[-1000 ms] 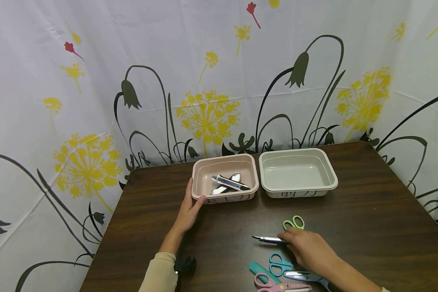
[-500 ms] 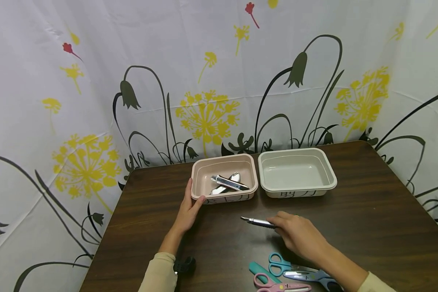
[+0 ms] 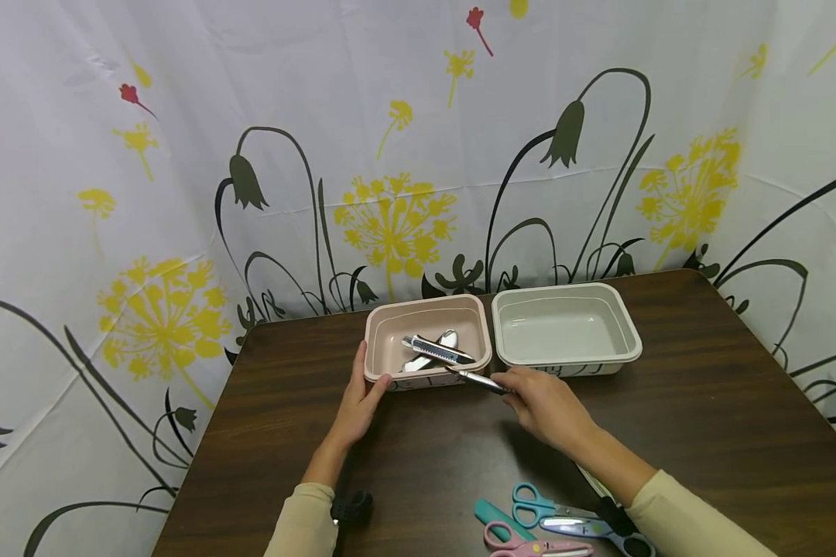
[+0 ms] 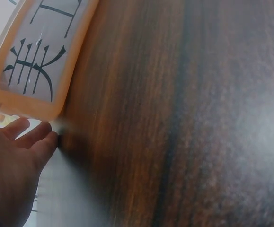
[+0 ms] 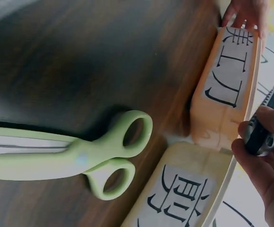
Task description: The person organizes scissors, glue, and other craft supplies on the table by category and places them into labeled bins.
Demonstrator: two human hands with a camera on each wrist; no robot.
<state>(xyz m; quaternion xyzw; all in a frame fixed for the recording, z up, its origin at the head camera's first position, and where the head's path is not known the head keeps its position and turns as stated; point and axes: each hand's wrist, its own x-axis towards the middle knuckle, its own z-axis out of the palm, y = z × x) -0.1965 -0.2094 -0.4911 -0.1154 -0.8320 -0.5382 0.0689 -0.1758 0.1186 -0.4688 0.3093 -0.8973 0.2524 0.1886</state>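
My right hand pinches a silver-and-black utility knife between thumb and fingers. Its front end overlaps the near right rim of a pink plastic box. At that box's left front corner, my left hand grips with the thumb at the front rim and fingers along the side. Inside lie another utility knife and a shiny silver tool, crossed over each other. The right wrist view shows the held knife beside the box's labelled front.
Right of the pink box stands a pale grey-white box, also labelled. Light green scissors lie under my right forearm. Nearer me are blue scissors, blue-grey scissors, pink scissors and a teal strip-shaped item. A patterned curtain hangs behind.
My right hand has carried the utility knife from beside the green scissors forward and left, up to the pink box's rim. My left hand has stayed at the box.
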